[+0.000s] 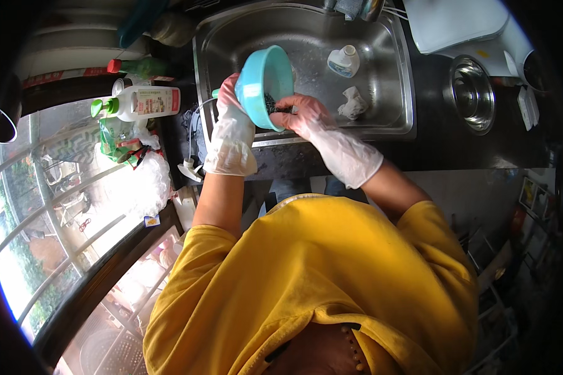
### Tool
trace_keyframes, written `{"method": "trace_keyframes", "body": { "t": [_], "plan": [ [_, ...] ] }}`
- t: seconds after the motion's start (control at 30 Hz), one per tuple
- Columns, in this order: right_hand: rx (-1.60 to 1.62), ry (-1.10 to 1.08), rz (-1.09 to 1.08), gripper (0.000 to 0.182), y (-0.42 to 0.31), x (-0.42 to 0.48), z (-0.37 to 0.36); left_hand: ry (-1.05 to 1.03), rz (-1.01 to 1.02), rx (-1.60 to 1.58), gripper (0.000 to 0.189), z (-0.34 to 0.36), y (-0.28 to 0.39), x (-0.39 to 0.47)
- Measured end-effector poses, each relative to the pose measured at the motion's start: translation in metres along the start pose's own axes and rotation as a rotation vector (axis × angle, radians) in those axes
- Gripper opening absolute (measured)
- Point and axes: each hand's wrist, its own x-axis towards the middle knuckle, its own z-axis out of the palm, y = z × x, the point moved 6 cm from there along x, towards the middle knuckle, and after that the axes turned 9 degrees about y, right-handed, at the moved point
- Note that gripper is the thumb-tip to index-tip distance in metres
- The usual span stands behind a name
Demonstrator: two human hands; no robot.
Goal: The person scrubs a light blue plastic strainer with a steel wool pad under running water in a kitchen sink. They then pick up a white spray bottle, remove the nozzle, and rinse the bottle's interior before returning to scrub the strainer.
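Note:
Both of my hands wear pink and white rubber gloves. Tilted over the near left part of a stainless steel sink is a turquoise plastic bowl, its mouth turned to the right. My left hand grips it from the left side, with the fingers partly hidden behind it. At the bowl's lower rim, my right hand pinches a dark scouring pad, which looks like steel wool, against the inside. A white bottle and a crumpled white cloth or paper lie in the basin.
Left of the sink lie a white pump bottle with a green top, a green bottle with a red cap and a white pump head with a tube. To the right, a steel bowl rests on the black counter. A barred window stands left.

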Motion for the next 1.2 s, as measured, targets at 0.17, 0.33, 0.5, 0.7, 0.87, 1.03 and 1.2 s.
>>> {"method": "trace_keyframes", "body": {
  "t": [0.17, 0.33, 0.5, 0.7, 0.87, 1.03, 1.2],
  "plan": [
    [-0.39, 0.362, -0.574, 0.031, -0.011, 0.037, -0.026, 0.022, -0.178, -0.407, 0.022, 0.012, -0.014, -0.011],
    [-0.159, 0.078, -0.2, 0.036, -0.002, 0.007, 0.006, -0.029, -0.127, -0.379, 0.026, -0.006, -0.018, 0.01],
    [-0.17, 0.005, -0.167, 0.038, 0.011, 0.02, 0.005, 0.003, -0.244, -0.47, 0.023, -0.003, -0.027, 0.005],
    [-0.33, 0.298, -0.519, 0.027, -0.025, 0.027, -0.016, 0.065, -0.035, -0.417, 0.021, -0.008, -0.012, 0.001],
    [-0.127, 0.127, -0.38, 0.032, -0.003, 0.012, 0.004, 0.038, -0.197, -0.512, 0.023, -0.005, -0.011, 0.002],
    [-0.552, 0.508, -0.812, 0.026, -0.04, 0.041, -0.031, -0.04, 0.084, -0.166, 0.017, -0.006, 0.004, -0.01],
    [-0.408, 0.447, -0.929, 0.02, -0.058, 0.046, -0.033, 0.021, -0.116, -0.524, 0.016, -0.006, 0.011, -0.015]
  ]
}}
